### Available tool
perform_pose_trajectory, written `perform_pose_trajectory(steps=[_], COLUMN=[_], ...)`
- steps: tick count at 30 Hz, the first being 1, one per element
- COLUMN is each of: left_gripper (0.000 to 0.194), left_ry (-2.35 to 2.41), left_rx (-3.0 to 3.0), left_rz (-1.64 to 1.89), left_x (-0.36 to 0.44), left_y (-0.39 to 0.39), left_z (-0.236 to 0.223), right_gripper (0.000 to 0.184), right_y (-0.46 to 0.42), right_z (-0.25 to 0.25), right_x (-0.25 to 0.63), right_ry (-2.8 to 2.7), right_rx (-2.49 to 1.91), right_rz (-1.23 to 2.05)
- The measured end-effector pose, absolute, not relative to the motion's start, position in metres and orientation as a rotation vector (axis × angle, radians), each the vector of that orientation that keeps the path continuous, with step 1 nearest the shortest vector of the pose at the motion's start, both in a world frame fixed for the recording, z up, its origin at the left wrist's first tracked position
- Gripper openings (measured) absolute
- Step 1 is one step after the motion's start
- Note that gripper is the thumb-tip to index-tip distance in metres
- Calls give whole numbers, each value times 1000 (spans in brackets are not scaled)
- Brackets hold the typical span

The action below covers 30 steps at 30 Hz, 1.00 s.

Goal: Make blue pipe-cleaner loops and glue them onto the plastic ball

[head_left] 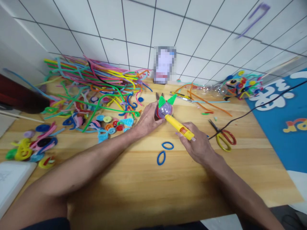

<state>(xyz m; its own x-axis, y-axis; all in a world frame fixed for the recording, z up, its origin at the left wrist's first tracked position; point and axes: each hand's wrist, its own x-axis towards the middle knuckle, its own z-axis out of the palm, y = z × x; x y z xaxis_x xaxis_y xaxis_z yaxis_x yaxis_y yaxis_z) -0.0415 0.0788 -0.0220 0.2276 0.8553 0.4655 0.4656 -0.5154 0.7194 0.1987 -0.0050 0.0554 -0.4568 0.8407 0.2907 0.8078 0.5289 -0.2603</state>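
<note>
Two upright green ears [171,100] top a small ball [164,110], shiny and purple, which is held just above or on the wooden table [124,185], near its middle; whether it touches the wood I cannot tell. Something red shows around its sides. The left hand [149,119] holds the ball from its left side, the thumb along the near edge; the other fingers are mostly hidden. The right hand [196,143] is closed around a yellow glue gun [176,124], whose front end overlaps the ball's near edge; contact there is unclear.

Nearer the person lie two blue loops [167,149], just beside each other. To the right of the right hand rest scissors [218,130] with one red and one yellow handle, a black cord [233,118] running close by. Beyond the ball are pens [181,95], orange pipe cleaners [212,106] and a phone [165,65] leaning on the tiled wall [136,30]. Left of the ball, coiled shapes [110,130] spread in front of a large, many-coloured pile of pipe cleaners [103,75]. At far right, clear balls [219,90] sit beside a colourful cluster [251,83], near a blue sheet [273,124] with lettering. A white box [14,179] stands at the left edge.
</note>
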Motion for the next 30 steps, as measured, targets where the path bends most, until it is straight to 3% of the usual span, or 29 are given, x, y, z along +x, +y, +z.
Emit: perform_pose_trajectory(steps=[10,19,30], left_gripper=[65,74,56], left_ry=[1233,1237,1230], left_rx=[2035,1977,1927], left_rz=[1138,1141,1086], left_x=[-42,-44,-49], left_y=[76,75,77], left_z=[-13,-8,-7], right_gripper=[15,30,33], right_y=[-5,5,9], right_z=[64,75,79], right_x=[197,204,204], right_ry=[-2224,-2090,-1988], right_rx=[-1497,-1588,-1646], right_rz=[368,514,666])
